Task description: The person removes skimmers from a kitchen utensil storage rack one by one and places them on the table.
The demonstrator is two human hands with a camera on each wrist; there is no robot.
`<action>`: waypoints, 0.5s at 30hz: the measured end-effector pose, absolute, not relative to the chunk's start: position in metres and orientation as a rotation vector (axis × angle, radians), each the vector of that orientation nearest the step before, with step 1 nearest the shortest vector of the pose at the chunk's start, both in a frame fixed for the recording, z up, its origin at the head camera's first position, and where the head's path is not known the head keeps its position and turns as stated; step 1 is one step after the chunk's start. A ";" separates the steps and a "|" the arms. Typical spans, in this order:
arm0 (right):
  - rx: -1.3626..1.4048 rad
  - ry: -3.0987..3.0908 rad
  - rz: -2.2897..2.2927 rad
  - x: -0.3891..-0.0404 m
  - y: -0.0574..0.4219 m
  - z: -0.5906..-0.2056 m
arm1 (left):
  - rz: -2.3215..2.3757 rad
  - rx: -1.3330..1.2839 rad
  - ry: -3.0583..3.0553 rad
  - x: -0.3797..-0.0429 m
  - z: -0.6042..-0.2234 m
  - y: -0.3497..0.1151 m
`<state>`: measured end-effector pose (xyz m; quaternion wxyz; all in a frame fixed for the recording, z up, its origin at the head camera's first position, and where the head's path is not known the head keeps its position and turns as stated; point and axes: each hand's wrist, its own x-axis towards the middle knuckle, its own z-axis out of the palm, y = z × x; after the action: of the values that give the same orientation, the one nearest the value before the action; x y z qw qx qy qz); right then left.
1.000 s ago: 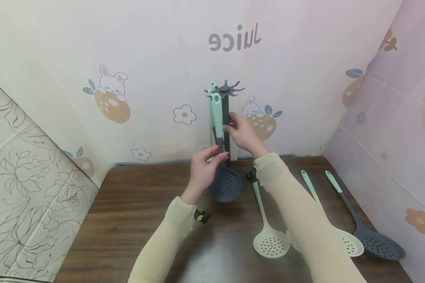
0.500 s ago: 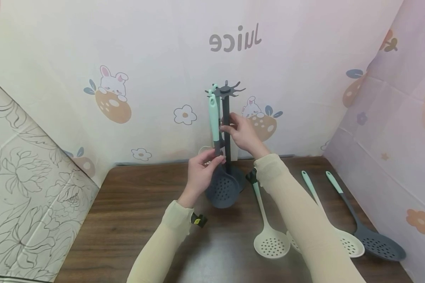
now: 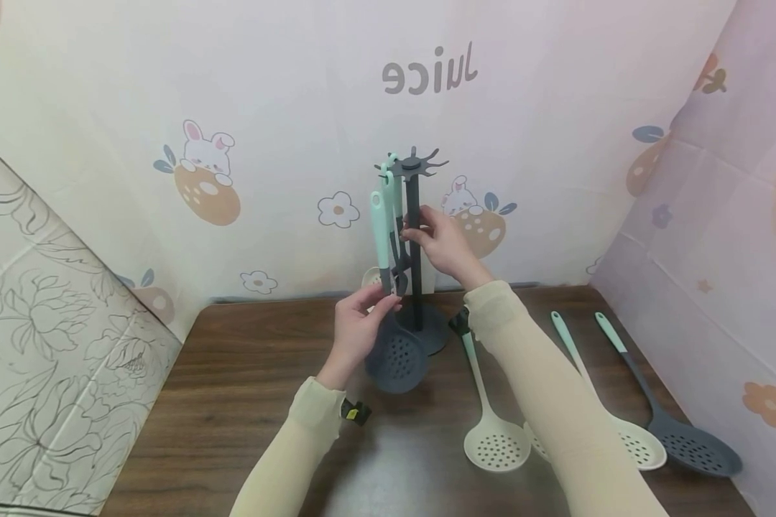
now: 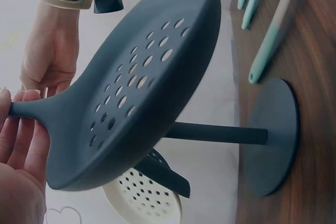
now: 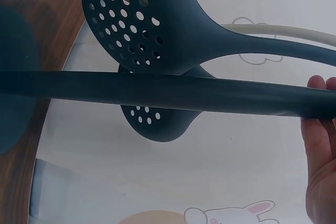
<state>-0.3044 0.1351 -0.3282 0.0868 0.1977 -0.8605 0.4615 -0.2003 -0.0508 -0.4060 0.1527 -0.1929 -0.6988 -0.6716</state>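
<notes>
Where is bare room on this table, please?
The widest bare part of the table lies between its left edge and the left sleeve. A smaller patch separates that sleeve from the nearest lying white skimmer. Crowded: the right side, with more utensils and the right sleeve, and around the stand.

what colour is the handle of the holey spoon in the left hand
The handle is mint green; the head view shows it best.

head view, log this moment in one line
left hand: pinches dark skimmer | right hand: grips stand pole | table: dark turner lies at far right
</notes>
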 end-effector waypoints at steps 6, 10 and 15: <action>0.582 -2.564 1.387 -0.304 0.135 -0.329 | -1.918 -0.543 -2.007 -0.208 -0.433 -0.062; 0.582 -2.557 1.393 -0.303 0.135 -0.329 | -1.920 -0.505 -2.029 -0.204 -0.440 -0.068; 0.579 -2.556 1.390 -0.303 0.134 -0.330 | -1.914 -0.441 -2.049 -0.200 -0.446 -0.075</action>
<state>-0.3034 0.1344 -0.3295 0.0874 0.1944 -0.8584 0.4667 -0.1996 -0.0749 -0.4458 0.1509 -0.1536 -0.7135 -0.6667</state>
